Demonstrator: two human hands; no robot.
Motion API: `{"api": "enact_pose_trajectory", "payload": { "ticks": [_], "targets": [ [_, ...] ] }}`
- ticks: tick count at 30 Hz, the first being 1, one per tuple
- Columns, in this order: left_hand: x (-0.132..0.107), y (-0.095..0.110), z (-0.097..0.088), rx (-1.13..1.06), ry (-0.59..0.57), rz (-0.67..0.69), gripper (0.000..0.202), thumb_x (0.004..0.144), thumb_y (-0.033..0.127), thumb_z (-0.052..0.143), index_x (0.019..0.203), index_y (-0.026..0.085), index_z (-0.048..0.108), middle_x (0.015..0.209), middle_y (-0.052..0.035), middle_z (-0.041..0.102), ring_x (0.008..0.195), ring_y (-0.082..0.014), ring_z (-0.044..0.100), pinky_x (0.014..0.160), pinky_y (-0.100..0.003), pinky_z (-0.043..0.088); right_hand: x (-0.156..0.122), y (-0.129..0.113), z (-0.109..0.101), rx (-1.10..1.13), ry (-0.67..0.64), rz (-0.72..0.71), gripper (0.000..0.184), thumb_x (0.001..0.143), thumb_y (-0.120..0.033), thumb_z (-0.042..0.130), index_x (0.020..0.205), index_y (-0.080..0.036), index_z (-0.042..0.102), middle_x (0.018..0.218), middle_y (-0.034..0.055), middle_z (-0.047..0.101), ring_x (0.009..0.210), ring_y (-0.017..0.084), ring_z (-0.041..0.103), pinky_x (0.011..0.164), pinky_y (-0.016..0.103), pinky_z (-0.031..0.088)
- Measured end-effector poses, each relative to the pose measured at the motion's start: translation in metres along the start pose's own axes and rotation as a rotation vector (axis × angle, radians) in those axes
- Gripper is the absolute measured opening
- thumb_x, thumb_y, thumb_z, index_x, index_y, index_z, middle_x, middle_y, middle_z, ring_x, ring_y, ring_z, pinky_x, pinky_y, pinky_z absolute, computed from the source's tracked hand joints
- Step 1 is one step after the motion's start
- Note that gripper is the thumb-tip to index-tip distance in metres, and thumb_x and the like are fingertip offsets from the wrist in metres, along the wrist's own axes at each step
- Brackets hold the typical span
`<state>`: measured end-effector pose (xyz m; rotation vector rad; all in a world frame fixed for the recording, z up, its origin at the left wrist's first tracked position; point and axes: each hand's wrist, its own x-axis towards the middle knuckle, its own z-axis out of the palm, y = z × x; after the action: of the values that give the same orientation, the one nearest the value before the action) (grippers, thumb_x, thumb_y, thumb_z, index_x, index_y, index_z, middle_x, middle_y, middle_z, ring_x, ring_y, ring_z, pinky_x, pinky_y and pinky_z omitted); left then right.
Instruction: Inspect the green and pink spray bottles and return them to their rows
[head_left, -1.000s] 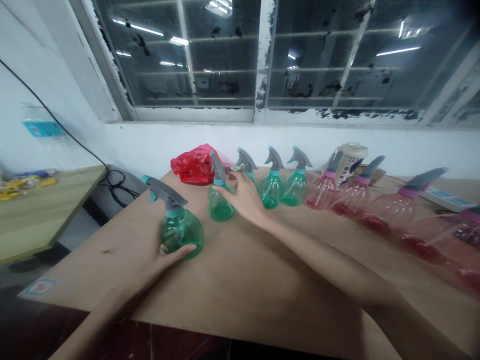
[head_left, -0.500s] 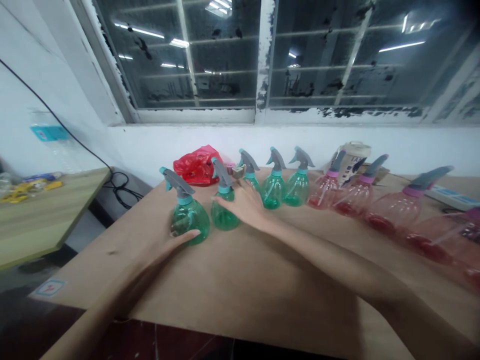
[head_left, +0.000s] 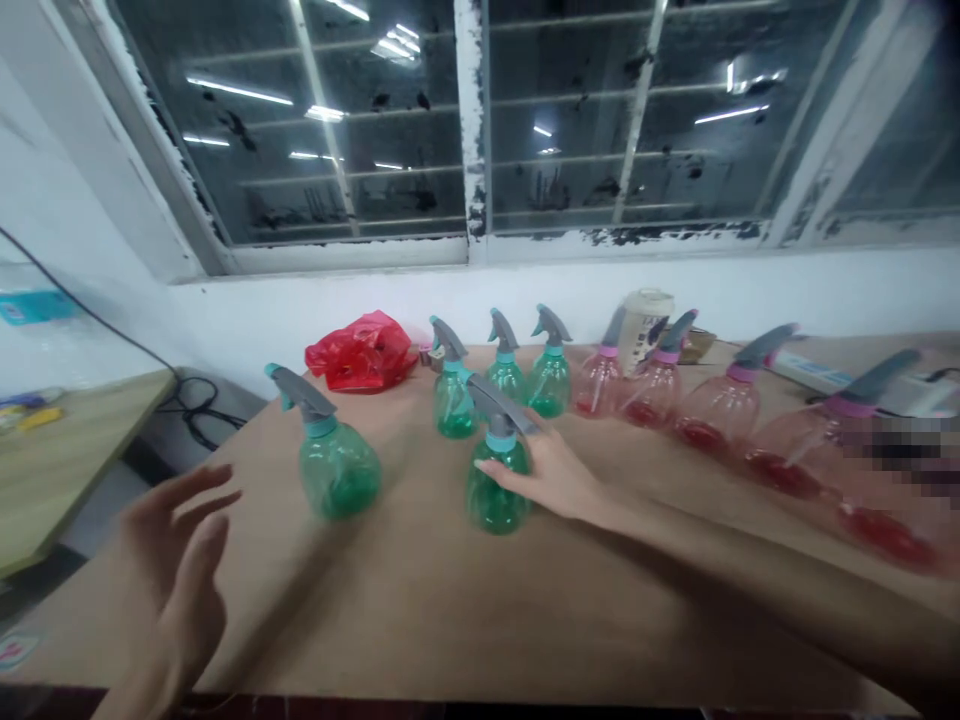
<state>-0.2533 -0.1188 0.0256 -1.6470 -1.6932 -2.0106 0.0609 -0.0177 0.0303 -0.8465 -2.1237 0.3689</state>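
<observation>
My right hand [head_left: 559, 465] is wrapped round a green spray bottle [head_left: 499, 495] with a grey trigger head, in the middle of the table; some fingers are hidden behind it. Off to the left, my left hand [head_left: 180, 560] is in the air, fingers apart and holding nothing. Closest to it stands another green spray bottle [head_left: 341, 475], upright and not touched. Further back, a green spray bottle [head_left: 454, 400] and two like it, one of them this green bottle [head_left: 551, 380], stand in a row.
Pink spray bottles [head_left: 716, 405] with red liquid run on along the right. A crumpled red plastic bag [head_left: 360, 352] lies at the back left, and a pale printed container [head_left: 646, 325] stands behind the bottles. A power strip [head_left: 810, 372] is at the right; a black cable [head_left: 199, 410] hangs at the left.
My left hand has let go of the leftmost green bottle and drawn back left. My right hand has brought its green bottle nearer, out in front of the row. The view has shifted right.
</observation>
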Motion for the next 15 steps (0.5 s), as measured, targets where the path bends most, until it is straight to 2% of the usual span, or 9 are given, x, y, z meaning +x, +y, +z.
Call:
{"api": "enact_pose_trajectory", "payload": {
  "ticks": [1, 4, 6, 8, 9, 11, 13, 15],
  "targets": [
    [-0.009, 0.011, 0.003, 0.040, -0.022, 0.014, 0.033, 0.082, 0.040, 0.058, 0.112, 0.031, 0.052, 0.110, 0.0009, 0.058, 0.104, -0.0292, 0.057, 0.095, -0.052, 0.046, -0.007, 0.001, -0.006, 0.016, -0.011, 0.019, 0.028, 0.080, -0.042, 0.059, 0.098, -0.020, 0.058, 0.102, 0.0091, 0.059, 0.097, 0.024, 0.056, 0.086, 0.045, 0.048],
    [-0.040, 0.040, 0.032, 0.239, -0.360, -0.009, 0.028, 0.082, 0.050, 0.053, 0.103, 0.031, 0.053, 0.106, -0.0018, 0.058, 0.099, -0.0326, 0.058, 0.085, -0.055, 0.049, -0.027, 0.003, -0.020, 0.018, -0.017, 0.057, 0.025, 0.082, -0.041, 0.057, 0.094, -0.020, 0.056, 0.096, 0.0075, 0.060, 0.091, 0.023, 0.057, 0.080, 0.043, 0.049],
    [-0.058, 0.054, 0.063, 0.273, -0.653, -0.037, 0.045, 0.079, 0.053, 0.058, 0.118, 0.032, 0.047, 0.121, -0.0043, 0.055, 0.105, -0.0322, 0.057, 0.090, -0.056, 0.047, -0.038, 0.003, -0.029, -0.019, -0.001, 0.063, 0.024, 0.082, -0.041, 0.055, 0.094, -0.020, 0.056, 0.095, 0.0072, 0.061, 0.092, 0.023, 0.057, 0.082, 0.044, 0.048],
    [-0.070, 0.064, 0.099, 0.242, -0.930, 0.029, 0.067, 0.076, 0.053, 0.063, 0.133, 0.031, 0.034, 0.136, -0.0085, 0.047, 0.120, -0.0335, 0.049, 0.100, -0.058, 0.038, -0.047, 0.004, -0.038, -0.063, 0.014, 0.049, 0.028, 0.082, -0.039, 0.056, 0.101, -0.019, 0.056, 0.096, 0.0073, 0.061, 0.097, 0.024, 0.056, 0.088, 0.048, 0.045],
    [-0.073, 0.069, 0.116, 0.204, -1.001, 0.069, 0.079, 0.072, 0.055, 0.067, 0.136, 0.029, 0.029, 0.139, -0.0110, 0.043, 0.125, -0.0352, 0.043, 0.103, -0.060, 0.033, -0.052, 0.006, -0.042, -0.080, 0.012, 0.040, 0.031, 0.081, -0.039, 0.056, 0.106, -0.019, 0.055, 0.097, 0.0075, 0.061, 0.099, 0.025, 0.055, 0.090, 0.050, 0.044],
    [-0.077, 0.078, 0.147, 0.093, -1.125, 0.097, 0.089, 0.068, 0.054, 0.071, 0.139, 0.026, 0.026, 0.142, -0.0133, 0.040, 0.131, -0.0359, 0.036, 0.107, -0.059, 0.027, -0.060, 0.009, -0.052, -0.104, 0.007, 0.034, 0.035, 0.081, -0.038, 0.057, 0.110, -0.019, 0.054, 0.098, 0.0081, 0.061, 0.102, 0.026, 0.054, 0.092, 0.051, 0.042],
    [-0.080, 0.087, 0.173, -0.056, -1.176, 0.084, 0.084, 0.068, 0.051, 0.072, 0.137, 0.024, 0.032, 0.139, -0.0126, 0.044, 0.128, -0.0338, 0.041, 0.105, -0.056, 0.033, -0.068, 0.015, -0.063, -0.103, 0.003, 0.053, 0.033, 0.080, -0.038, 0.057, 0.108, -0.019, 0.055, 0.103, 0.0090, 0.060, 0.104, 0.027, 0.053, 0.092, 0.051, 0.043],
    [-0.083, 0.094, 0.192, -0.116, -1.182, 0.080, 0.078, 0.069, 0.051, 0.071, 0.134, 0.024, 0.036, 0.134, -0.0114, 0.049, 0.124, -0.0320, 0.046, 0.101, -0.052, 0.040, -0.073, 0.021, -0.073, -0.064, 0.017, 0.111, 0.034, 0.080, -0.041, 0.058, 0.107, -0.020, 0.056, 0.107, 0.0088, 0.059, 0.104, 0.026, 0.054, 0.092, 0.051, 0.044]
  ]
}}
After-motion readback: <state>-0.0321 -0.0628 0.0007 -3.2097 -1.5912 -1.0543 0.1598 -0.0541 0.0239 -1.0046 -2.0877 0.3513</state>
